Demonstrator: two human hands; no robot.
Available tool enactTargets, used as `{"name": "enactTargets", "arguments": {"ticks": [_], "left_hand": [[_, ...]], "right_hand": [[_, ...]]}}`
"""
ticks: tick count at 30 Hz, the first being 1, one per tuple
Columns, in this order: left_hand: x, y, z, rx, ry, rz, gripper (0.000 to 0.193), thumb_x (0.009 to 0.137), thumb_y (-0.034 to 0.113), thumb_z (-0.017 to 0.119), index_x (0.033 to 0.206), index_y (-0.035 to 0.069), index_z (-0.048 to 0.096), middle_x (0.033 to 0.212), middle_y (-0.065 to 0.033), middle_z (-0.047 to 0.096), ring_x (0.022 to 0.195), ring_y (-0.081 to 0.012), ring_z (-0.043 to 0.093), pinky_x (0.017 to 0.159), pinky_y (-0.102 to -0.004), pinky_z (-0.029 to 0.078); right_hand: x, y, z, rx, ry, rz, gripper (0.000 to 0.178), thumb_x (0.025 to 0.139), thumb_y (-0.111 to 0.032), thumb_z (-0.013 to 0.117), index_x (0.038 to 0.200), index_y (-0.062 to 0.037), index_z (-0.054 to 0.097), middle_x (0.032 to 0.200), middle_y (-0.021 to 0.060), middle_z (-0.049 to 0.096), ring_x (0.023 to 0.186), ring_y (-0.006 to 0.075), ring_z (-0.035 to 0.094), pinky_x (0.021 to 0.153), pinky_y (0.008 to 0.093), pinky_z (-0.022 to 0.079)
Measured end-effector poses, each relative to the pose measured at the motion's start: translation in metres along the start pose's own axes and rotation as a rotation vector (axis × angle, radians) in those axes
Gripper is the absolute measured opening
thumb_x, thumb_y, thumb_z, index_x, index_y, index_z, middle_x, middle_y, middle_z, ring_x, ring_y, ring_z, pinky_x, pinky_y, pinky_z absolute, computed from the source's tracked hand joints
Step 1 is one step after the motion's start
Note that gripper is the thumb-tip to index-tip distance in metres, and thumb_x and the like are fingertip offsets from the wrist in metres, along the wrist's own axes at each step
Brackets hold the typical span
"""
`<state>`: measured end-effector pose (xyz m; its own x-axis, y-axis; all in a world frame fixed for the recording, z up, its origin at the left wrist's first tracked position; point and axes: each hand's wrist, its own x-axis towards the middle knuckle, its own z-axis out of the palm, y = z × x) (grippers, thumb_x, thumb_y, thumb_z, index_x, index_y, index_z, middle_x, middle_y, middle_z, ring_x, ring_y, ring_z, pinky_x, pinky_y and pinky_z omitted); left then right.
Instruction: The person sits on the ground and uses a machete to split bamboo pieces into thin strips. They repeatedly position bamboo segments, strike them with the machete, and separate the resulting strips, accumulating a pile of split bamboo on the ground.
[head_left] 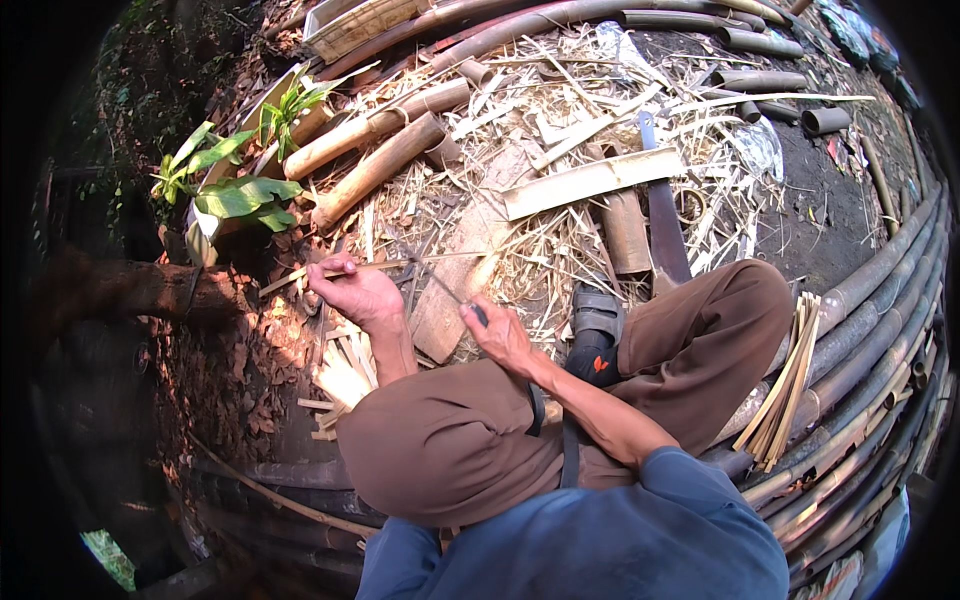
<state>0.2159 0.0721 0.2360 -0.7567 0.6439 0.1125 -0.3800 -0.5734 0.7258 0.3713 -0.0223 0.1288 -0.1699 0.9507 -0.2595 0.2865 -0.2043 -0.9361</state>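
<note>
My left hand, palm turned up, is closed around a thin bamboo strip that runs across to the right. My right hand grips the dark handle of a knife. Its narrow blade points up and left, reaching the strip or crossing just over it; contact cannot be made out. Beneath both lies a worn wooden board on the ground. Pale split strips are heaped beside my left knee. A bundle of bamboo strips rests on poles to the right.
Shavings litter the ground ahead. A split bamboo half lies across a long dark blade and a bamboo section. Thicker bamboo pieces and a leafy plant are at left. Long poles line the right.
</note>
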Motion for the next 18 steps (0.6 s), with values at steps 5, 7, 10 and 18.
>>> {"name": "enactTargets", "arguments": {"ticks": [5, 7, 10, 18], "left_hand": [[0.002, 0.005, -0.001, -0.007, -0.021, 0.0, 0.031, 0.092, 0.034, 0.056, 0.07, 0.014, 0.045, 0.068, 0.0017, 0.045, 0.067, -0.0109, 0.039, 0.074, -0.0283, 0.034], [-0.002, 0.006, 0.001, -0.006, -0.024, 0.014, 0.03, 0.091, 0.033, 0.057, 0.07, 0.014, 0.045, 0.068, 0.0015, 0.045, 0.068, -0.0109, 0.039, 0.075, -0.0288, 0.035], [0.009, 0.0, -0.008, 0.063, -0.102, 0.026, 0.038, 0.094, 0.04, 0.057, 0.071, 0.012, 0.046, 0.07, -0.0001, 0.045, 0.068, -0.0124, 0.039, 0.076, -0.0297, 0.035], [0.006, -0.007, 0.027, 0.238, -0.01, 0.193, 0.043, 0.096, 0.046, 0.057, 0.09, 0.004, 0.05, 0.081, -0.0058, 0.056, 0.073, -0.0159, 0.056, 0.074, -0.0309, 0.049]], "right_hand": [[-0.003, 0.015, -0.003, -0.034, -0.004, 0.052, 0.044, 0.097, -0.046, 0.047, 0.104, -0.0051, 0.06, 0.069, 0.026, 0.061, 0.072, 0.0447, 0.063, 0.068, 0.0508, 0.048], [-0.009, 0.037, -0.001, -0.076, 0.019, 0.083, 0.049, 0.097, -0.047, 0.046, 0.109, -0.0014, 0.06, 0.078, 0.0284, 0.064, 0.078, 0.0462, 0.063, 0.071, 0.0519, 0.048], [0.008, 0.087, -0.017, -0.034, 0.073, 0.239, 0.052, 0.097, -0.048, 0.045, 0.105, 0.0017, 0.06, 0.092, 0.0318, 0.065, 0.09, 0.0477, 0.062, 0.079, 0.0519, 0.048], [0.011, 0.112, -0.003, -0.05, 0.148, 0.231, 0.056, 0.096, -0.052, 0.042, 0.104, -0.0005, 0.062, 0.092, 0.0303, 0.064, 0.091, 0.047, 0.061, 0.081, 0.0482, 0.047]]}}
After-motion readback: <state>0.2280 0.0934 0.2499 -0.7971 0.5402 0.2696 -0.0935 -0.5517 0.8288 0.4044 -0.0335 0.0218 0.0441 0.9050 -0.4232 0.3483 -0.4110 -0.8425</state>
